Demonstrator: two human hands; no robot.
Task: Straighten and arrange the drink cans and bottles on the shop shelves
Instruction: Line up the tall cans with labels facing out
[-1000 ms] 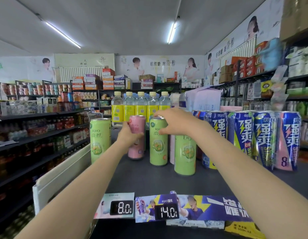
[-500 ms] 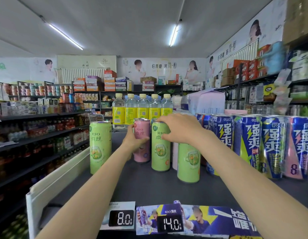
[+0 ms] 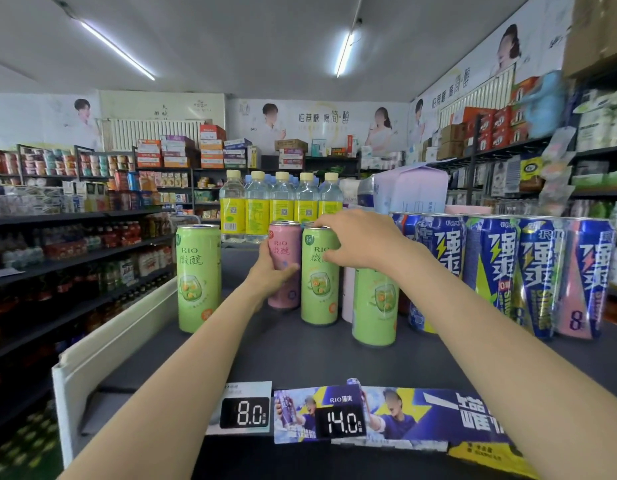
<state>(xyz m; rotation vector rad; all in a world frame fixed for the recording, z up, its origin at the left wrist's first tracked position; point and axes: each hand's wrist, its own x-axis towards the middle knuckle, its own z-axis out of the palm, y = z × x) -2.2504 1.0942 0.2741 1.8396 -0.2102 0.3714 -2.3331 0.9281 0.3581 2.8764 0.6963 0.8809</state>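
On the shelf (image 3: 300, 355), one can (image 3: 198, 278) stands alone at the left. Right of it the left hand (image 3: 270, 271) wraps a second can (image 3: 284, 251); just right, a third can (image 3: 319, 282) stands under the right hand (image 3: 355, 244). A fourth can (image 3: 374, 306) stands nearer and further right. A row of tall cans (image 3: 508, 268) fills the right side. Bottles (image 3: 281, 206) line the back. Price tags (image 3: 244, 412) hang on the front edge.

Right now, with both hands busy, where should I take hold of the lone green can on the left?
Take the lone green can round its mid body, coming from the front-left. It stands upright and apart, with open shelf all round it, so fingers can wrap its smooth sides.
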